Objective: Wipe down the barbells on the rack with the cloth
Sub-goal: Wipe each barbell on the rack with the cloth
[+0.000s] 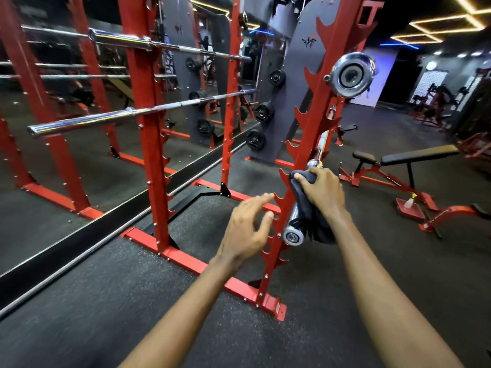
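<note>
A red barbell rack (313, 123) with hooked pegs stands in front of me. A chrome barbell (293, 233) rests low on its pegs, its sleeve end pointing toward me. My right hand (321, 188) presses a dark cloth (308, 208) around that sleeve, and the cloth hangs down to the right of the bar. My left hand (245, 227) hovers just left of the rack post with fingers spread, holding nothing. Higher up, another barbell's chrome end (352, 74) faces me. Two more barbells (106, 119) lie on the left posts, one above (138, 43) the other.
A mirror wall (79, 107) with a black ledge runs along the left and reflects the rack. Grey plate trees (268, 112) with black plates stand behind. A red adjustable bench (403, 160) sits right of the rack. Dark rubber flooring (132, 301) surrounds the rack's red base.
</note>
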Motion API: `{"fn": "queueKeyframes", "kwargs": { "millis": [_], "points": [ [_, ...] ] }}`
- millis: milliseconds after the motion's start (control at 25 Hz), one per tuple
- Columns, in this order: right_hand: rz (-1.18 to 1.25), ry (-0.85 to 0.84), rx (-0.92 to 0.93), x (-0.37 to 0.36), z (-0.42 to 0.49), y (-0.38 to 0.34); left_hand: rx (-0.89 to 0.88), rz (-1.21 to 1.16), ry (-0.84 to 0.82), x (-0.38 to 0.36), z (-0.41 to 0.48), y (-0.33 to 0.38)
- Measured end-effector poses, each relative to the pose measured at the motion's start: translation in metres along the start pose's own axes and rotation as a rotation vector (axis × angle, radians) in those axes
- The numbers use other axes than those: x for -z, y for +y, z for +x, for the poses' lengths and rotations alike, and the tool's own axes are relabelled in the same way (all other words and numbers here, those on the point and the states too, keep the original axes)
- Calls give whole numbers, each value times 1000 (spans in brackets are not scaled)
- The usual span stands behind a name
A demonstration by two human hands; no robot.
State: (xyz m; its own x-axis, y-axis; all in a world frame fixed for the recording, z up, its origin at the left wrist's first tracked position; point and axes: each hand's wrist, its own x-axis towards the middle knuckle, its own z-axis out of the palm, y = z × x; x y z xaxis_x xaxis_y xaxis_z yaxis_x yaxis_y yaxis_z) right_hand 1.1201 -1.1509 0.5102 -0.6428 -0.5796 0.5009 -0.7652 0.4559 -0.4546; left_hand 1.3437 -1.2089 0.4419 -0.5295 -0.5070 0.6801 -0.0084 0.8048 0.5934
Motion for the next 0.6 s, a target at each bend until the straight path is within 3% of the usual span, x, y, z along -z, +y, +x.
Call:
{"fn": "queueKeyframes", "kwargs": {
  "millis": [160,320,600],
  "points": [
    [7,-6,130,9,18,-33,204,153,-59,51,45,-33],
    [17,-91,211,0,36,-88,276,344,-68,111,70,-56],
    [184,-272,175,-41,56,-184,398,595,-77,208,80,-90]
  ]
}}
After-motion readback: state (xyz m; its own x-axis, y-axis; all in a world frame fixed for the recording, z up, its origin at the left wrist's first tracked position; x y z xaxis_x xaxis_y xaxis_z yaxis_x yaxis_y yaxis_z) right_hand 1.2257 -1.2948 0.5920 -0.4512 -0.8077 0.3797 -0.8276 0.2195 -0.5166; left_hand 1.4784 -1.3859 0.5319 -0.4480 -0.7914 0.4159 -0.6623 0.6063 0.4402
